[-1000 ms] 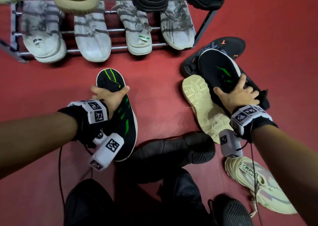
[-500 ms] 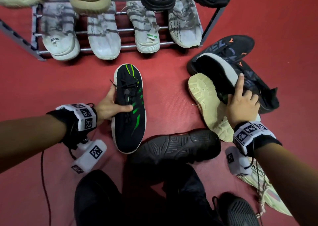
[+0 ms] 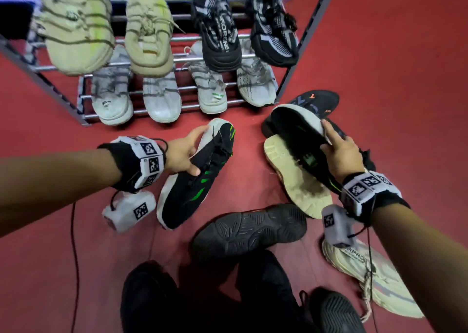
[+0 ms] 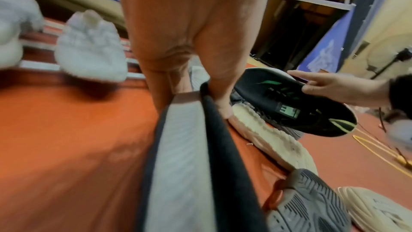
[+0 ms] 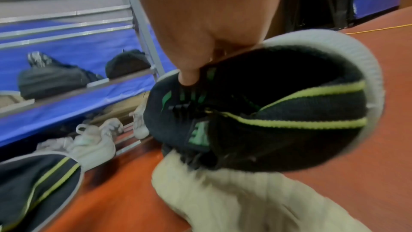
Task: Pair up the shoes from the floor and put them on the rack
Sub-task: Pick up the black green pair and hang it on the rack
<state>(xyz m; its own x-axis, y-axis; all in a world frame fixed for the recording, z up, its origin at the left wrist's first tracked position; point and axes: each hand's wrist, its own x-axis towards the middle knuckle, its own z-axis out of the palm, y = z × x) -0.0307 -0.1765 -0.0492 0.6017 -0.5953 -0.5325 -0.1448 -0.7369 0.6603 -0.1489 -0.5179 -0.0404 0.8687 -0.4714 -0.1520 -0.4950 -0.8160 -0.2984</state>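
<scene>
My left hand [image 3: 196,151] grips a black sneaker with green stripes [image 3: 192,190] at its middle, thumb on the laces and fingers under the pale sole; the shoe is turned on its side in front of the rack [image 3: 162,109]. In the left wrist view my fingers [image 4: 200,85] wrap its grey sole [image 4: 185,147]. My right hand [image 3: 326,136] holds the matching sneaker [image 3: 291,130] by its sole edge, raised over a floor pile. The right wrist view shows my thumb [image 5: 189,75] on that shoe's laces [image 5: 278,121].
Both shelves hold pairs: beige and black-grey above, white below. On the red floor lie a cream shoe sole-up [image 3: 296,178], a black shoe sole-up [image 3: 250,229], another cream shoe [image 3: 374,282] and black-orange shoes [image 3: 321,99]. My dark legs are at bottom centre.
My left hand has rolled its sneaker onto its side and lifted it toward the rack. My right hand has closed on the matching sneaker's edge and raised it off the pile.
</scene>
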